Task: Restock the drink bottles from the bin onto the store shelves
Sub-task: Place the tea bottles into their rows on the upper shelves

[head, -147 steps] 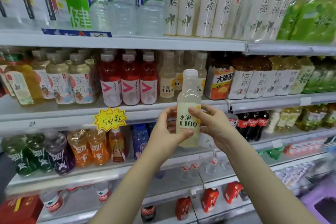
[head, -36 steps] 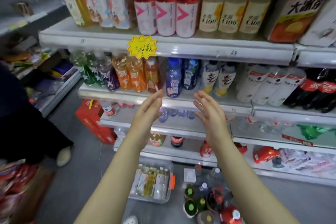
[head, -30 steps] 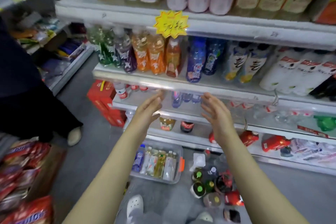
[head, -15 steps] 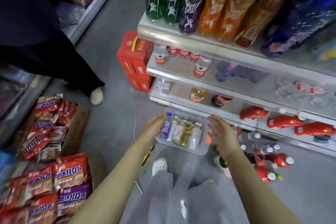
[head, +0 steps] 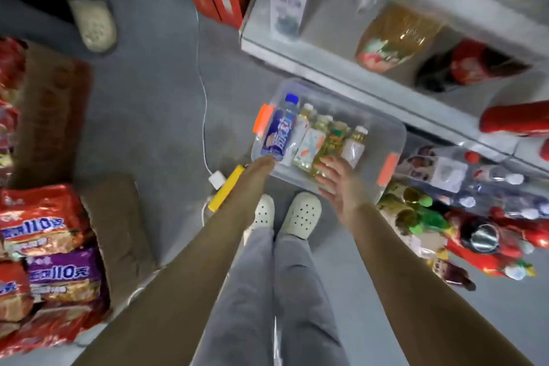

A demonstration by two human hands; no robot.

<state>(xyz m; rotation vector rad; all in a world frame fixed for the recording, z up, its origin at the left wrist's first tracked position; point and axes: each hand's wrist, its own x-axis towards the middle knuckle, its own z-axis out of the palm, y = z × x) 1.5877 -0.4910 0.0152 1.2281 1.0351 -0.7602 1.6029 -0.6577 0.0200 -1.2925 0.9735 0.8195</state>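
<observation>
One clear bin (head: 383, 128); five bottles (head: 326, 144) in it, one blue-labelled (head: 279, 135), four pale or yellow. Two orange latches (head: 263, 122). Two white clogs (head: 301, 212). Two hands (head: 335, 180).

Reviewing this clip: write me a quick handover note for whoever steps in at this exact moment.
Left hand: at the base of the blue-labelled bottle; its grip is hidden.
Right hand: open, fingers spread over the near edge of the clear bin.
Things: the bin sits on the floor by the lowest shelf, with about five bottles lying in it.
Done: no bottle lifted yet.
Left: lift each bottle out and shelve it.
</observation>
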